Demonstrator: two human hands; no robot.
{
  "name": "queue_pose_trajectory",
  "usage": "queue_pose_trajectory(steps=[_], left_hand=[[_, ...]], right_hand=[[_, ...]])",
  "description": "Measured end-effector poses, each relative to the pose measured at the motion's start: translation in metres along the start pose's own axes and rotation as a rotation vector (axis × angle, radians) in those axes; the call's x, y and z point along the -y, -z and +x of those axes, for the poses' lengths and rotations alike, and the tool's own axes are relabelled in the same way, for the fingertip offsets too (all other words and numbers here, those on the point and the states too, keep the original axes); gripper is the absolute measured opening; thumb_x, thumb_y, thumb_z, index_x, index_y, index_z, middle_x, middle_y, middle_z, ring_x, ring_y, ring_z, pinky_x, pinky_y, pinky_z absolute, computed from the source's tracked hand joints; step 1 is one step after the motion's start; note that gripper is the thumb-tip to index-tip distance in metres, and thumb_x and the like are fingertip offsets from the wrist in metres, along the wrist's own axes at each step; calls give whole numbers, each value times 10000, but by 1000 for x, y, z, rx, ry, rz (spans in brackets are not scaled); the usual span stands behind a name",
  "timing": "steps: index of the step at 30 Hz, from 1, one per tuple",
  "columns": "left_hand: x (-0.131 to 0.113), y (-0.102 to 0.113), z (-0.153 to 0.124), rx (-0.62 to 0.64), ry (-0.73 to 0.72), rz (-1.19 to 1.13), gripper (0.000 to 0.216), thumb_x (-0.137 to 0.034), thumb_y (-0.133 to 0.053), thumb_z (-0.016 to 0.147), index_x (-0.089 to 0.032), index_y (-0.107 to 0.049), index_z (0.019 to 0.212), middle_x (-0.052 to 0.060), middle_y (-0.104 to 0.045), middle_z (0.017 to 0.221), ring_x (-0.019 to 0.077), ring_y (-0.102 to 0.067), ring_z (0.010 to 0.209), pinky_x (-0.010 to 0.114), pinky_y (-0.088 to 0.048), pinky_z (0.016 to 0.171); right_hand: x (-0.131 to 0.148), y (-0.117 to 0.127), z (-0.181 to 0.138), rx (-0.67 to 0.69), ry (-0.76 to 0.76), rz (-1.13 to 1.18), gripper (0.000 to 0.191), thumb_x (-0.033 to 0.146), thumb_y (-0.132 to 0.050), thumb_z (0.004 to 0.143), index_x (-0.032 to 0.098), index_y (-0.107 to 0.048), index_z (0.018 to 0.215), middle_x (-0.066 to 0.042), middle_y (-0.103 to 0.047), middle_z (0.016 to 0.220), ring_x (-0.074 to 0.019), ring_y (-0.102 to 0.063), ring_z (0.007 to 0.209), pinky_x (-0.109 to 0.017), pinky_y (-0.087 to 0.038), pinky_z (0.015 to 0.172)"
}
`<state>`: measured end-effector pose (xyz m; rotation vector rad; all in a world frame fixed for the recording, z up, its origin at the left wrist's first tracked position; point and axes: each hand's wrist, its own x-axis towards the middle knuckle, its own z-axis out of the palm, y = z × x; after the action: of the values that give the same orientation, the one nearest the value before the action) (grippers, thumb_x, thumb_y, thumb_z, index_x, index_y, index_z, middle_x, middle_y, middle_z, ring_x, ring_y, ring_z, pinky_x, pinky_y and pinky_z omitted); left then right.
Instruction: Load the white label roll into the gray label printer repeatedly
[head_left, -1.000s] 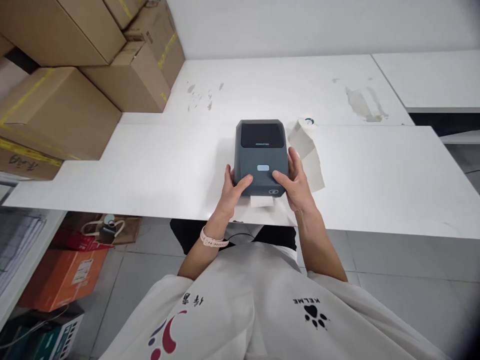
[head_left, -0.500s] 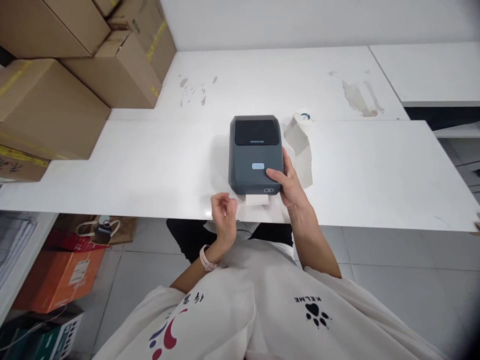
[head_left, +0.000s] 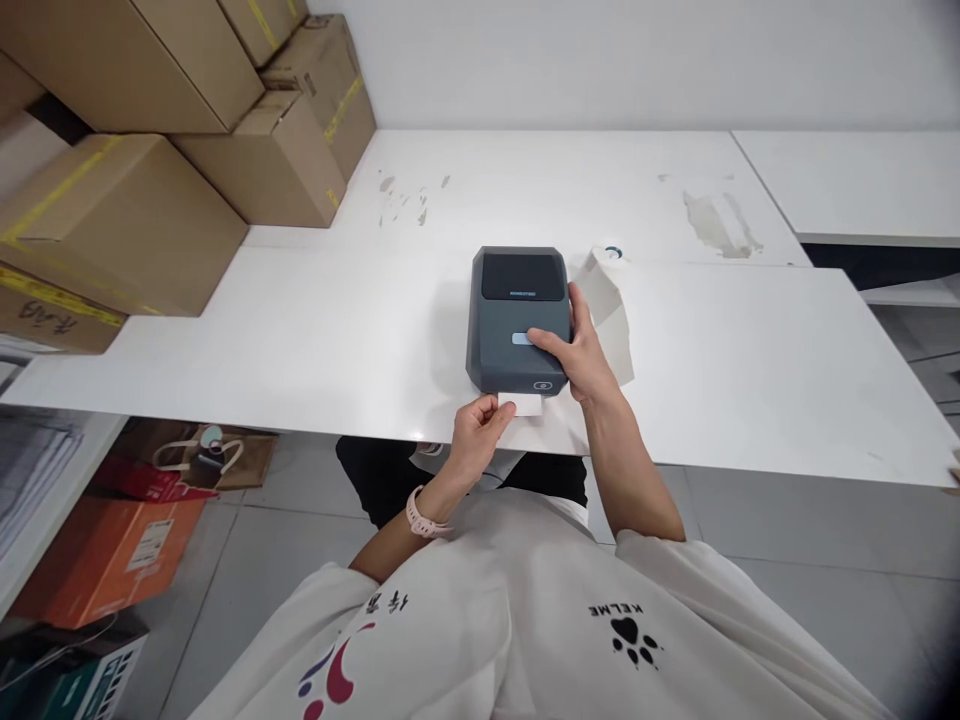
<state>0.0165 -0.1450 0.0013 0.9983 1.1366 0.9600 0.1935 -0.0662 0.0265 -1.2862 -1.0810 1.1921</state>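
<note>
Left hand point(head_left: 475, 437), free earlier, now pinches white paper strip point(head_left: 528, 405) near front edge of surface point(head_left: 360, 350); right hand point(head_left: 589, 366) clasps printer point(head_left: 516, 366), thumb shifted to button point(head_left: 520, 339).

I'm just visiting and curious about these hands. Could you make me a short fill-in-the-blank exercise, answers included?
1. The thumb touching the white paper slip that sticks out of the dark device belongs to the ____ hand.
2. The left hand has a band at its wrist that is ____ in color.
3. As the person sees it, the loose paper beyond the right hand lies to the ____ of the device.

Missing words: left; pink; right.
</note>
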Motion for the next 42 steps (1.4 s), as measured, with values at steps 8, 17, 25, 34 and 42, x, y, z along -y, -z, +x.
queue_pose_trajectory(steps=[8,17,25,34,42], left_hand=[[7,0,1,10,-33,3,508,-557,-699,852,-202,-427,611,-79,-347,542,65,-278,526,252,-229,534],[-6,44,4,-273,-161,5,428,-513,-538,960,-191,-688,720,-42,-407,561,100,-350,519,261,-298,520],[-56,36,81,-278,-354,368,337,-383,-589,921,-225,-665,1209,108,-672,1253,221,-626,1096,318,-502,865],[-63,20,127,-121,-211,662,842,-224,-614,812,-220,-334,1605,157,-688,1361,395,-650,1219,506,-483,1013],[-61,22,131,-184,-281,690,920,-69,-531,721,-285,-378,1603,91,-752,1204,390,-683,1179,533,-464,1068]], right_hand=[[-2,9,12,78,89,-163,1213,532,-821,755,358,-70,1691,-49,-375,1680,-312,-448,1492,-520,-380,1258],[-17,8,-55,-61,254,-127,761,667,-545,971,389,-310,1639,18,-254,1750,-248,-222,1631,-473,-255,1331],[69,17,14,-124,396,-248,637,720,-469,986,409,-468,1542,3,-524,1591,-300,-547,1438,-526,-383,1244],[75,12,68,-261,639,-553,571,539,-431,1024,303,-439,1544,-97,-644,1420,-319,-568,1337,-543,-437,1149],[51,-36,75,589,329,-1429,350,53,-596,833,118,-757,1137,-214,-764,1160,-401,-703,1143,-548,-486,1028]])
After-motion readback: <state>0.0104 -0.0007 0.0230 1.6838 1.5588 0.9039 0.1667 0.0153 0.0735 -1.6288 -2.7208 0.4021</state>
